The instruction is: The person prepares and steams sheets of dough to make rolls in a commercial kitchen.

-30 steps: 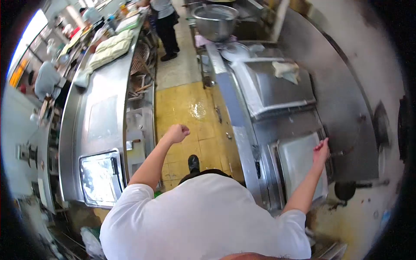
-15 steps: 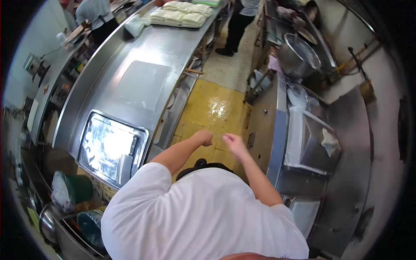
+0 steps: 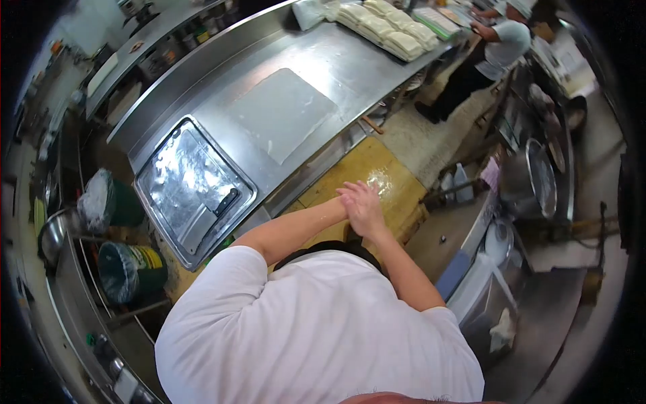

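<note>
Head view: the person's right hand lies across the left hand, the two touching in front of the waist, above the yellow tiled floor and off the front edge of the stainless-steel counter. The right fingers sit close together over the left hand; whether they are curled around it cannot be told. The left hand is mostly covered, so I cannot tell how its fingers stand or whether anything lies between the palms.

Nearest to the left forearm is a rectangular steel tray at the counter's near end, one long side toward the front edge. On it lies a cleaver, close to that side, with its black handle toward the tray's front right corner and the blade toward the near corner. Farther along the counter, a thin grey sheet lies flat, reaching close to the front edge. Filled white packs are grouped at the far end, where a co-worker stands beside the front edge. Across the aisle, a large steel bowl sits beyond a crumpled white cloth. A lined green bucket stands left of the tray.
</note>
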`<state>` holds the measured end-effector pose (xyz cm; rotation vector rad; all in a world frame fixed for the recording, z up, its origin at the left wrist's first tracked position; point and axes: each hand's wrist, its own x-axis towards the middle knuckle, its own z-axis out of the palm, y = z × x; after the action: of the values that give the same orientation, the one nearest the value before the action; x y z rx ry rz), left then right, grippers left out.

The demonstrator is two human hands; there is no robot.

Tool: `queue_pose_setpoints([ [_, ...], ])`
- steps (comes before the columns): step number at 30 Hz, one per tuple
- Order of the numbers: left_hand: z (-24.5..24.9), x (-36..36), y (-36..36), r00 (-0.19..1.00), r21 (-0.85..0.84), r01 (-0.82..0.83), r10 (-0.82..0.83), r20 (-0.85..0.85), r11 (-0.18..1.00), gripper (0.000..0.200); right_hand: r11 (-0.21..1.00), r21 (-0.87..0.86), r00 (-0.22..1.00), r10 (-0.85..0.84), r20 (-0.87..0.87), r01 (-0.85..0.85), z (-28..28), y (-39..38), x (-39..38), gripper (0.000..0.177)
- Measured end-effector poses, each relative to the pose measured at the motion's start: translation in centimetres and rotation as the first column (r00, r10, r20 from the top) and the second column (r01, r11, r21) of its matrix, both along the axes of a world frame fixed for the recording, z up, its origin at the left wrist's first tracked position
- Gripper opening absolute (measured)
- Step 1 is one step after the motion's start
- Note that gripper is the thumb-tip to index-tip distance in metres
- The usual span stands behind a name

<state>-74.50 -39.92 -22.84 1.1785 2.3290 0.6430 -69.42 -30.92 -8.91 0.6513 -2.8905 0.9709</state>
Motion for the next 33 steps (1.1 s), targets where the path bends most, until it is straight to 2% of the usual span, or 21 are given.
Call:
queue_pose_setpoints([
  [4, 3.4, -3.2, 0.3, 0.990, 0.024, -0.106, 0.108, -0.093, 0.994, 0.021, 0.997, 0.080, 1.000, -0.015, -0.027, 0.017, -6.0, 7.6, -6.4, 0.039],
  [5, 6.0, -3.1, 0.0, 0.942, 0.105, -0.326, 0.332, -0.046, 0.939, 0.019, 0.998, 0.043, 0.998, -0.056, 0.031, 0.054, -7.3, 9.4, -8.1, 0.038],
  [6, 7.9, -3.0, -0.4, 0.846, 0.171, -0.528, 0.533, 0.021, 0.832, 0.018, 0.995, 0.009, 0.990, -0.096, 0.098, 0.096, -8.0, 10.5, -9.5, 0.038],
  [7, 8.6, -3.6, -0.7, 0.833, 0.161, -0.549, 0.552, 0.027, 0.821, 0.018, 0.997, 0.005, 0.991, -0.073, 0.109, 0.073, -7.5, 10.8, -10.2, 0.038],
  [9, 9.9, -5.6, -1.7, 0.842, -0.042, -0.537, 0.539, 0.039, 0.842, 0.025, 0.990, -0.120, 0.997, -0.081, -0.007, 0.080, -5.7, 11.5, -12.2, 0.031],
  [10, 9.7, -5.9, -2.1, 0.828, -0.045, -0.557, 0.559, 0.039, 0.829, 0.025, 0.991, -0.123, 0.998, -0.057, -0.005, 0.056, -4.9, 11.9, -13.6, 0.031],
  [12, 9.3, -6.3, -3.1, 0.764, -0.096, -0.639, 0.644, 0.037, 0.763, 0.024, 1.000, 0.013, 0.982, 0.013, 0.190, -0.016, -3.6, 12.1, -16.5, 0.037],
  [13, 9.5, -6.1, -3.4, 0.743, -0.101, -0.662, 0.668, 0.038, 0.743, 0.024, 0.999, 0.010, 0.980, 0.044, 0.194, -0.047, -3.1, 12.1, -18.0, 0.037],
  [15, 9.9, -5.0, -4.2, 0.610, 0.057, -0.788, 0.791, -0.053, 0.612, 0.020, 0.958, 0.256, 0.937, 0.036, 0.346, -0.131, -2.8, 12.2, -20.6, 0.038],
  [16, 10.2, -4.5, -4.8, 0.586, 0.049, -0.808, 0.809, -0.049, 0.588, 0.020, 0.954, 0.253, 0.933, 0.066, 0.355, -0.163, -3.6, 12.4, -21.0, 0.038],
  [18, 10.9, -4.7, -6.9, 0.423, 0.055, -0.905, 0.906, 0.025, 0.421, 0.020, 0.999, -0.009, 0.997, 0.048, -0.059, -0.048, -5.5, 12.1, -22.6, 0.029],
  [20, 12.0, -5.0, -10.0, 0.366, 0.040, -0.931, 0.929, 0.055, 0.364, 0.022, 0.997, -0.037, 0.994, 0.065, -0.093, -0.068, -7.0, 11.2, -25.0, 0.027],
  [22, 12.7, -5.2, -13.2, 0.084, -0.030, -0.996, 0.996, 0.032, 0.085, 0.023, 0.995, -0.064, 0.991, 0.066, -0.117, -0.074, -6.1, 9.9, -26.8, 0.026],
  [23, 12.8, -5.4, -15.1, 0.069, -0.037, -0.997, 0.997, 0.035, 0.070, 0.023, 0.990, 0.070, 0.984, 0.115, 0.137, -0.126, -4.4, 9.2, -28.2, 0.026],
  [24, 12.8, -5.8, -17.2, 0.015, -0.010, -1.000, 1.000, -0.017, 0.015, 0.022, 0.961, 0.189, 0.916, 0.117, 0.383, -0.202, -3.3, 8.2, -29.3, 0.026],
  [25, 12.9, -6.5, -19.3, -0.034, 0.024, -0.999, 0.997, -0.068, -0.033, 0.022, 0.960, 0.190, 0.915, 0.121, 0.384, -0.206, -3.5, 7.3, -30.3, 0.026],
  [27, 13.0, -8.5, -23.6, -0.081, 0.015, -0.997, 0.992, -0.096, -0.080, 0.023, 0.929, 0.276, 0.862, 0.081, 0.501, -0.248, -3.6, 5.6, -32.4, 0.025],
  [28, 12.9, -9.7, -25.9, -0.126, 0.006, -0.992, 0.984, -0.123, -0.126, 0.024, 0.927, 0.284, 0.865, 0.077, 0.496, -0.245, -4.2, 5.0, -33.1, 0.025],
  [30, 11.9, -12.2, -30.4, -0.158, 0.043, -0.987, 0.982, -0.105, -0.155, 0.024, 0.986, 0.028, 0.978, 0.160, 0.136, -0.165, -5.5, 4.2, -33.9, 0.031],
  [32, 9.8, -15.1, -34.8, -0.196, 0.092, -0.978, 0.976, -0.094, -0.188, 0.026, 0.987, 0.066, 0.982, 0.138, 0.131, -0.147, -5.2, 3.2, -35.2, 0.033],
  [33, 10.2, -16.6, -36.1, -0.219, 0.045, -0.975, 0.972, -0.086, -0.216, 0.026, 0.988, 0.089, 0.985, 0.116, 0.127, -0.128, -5.1, 2.7, -35.7, 0.036],
])
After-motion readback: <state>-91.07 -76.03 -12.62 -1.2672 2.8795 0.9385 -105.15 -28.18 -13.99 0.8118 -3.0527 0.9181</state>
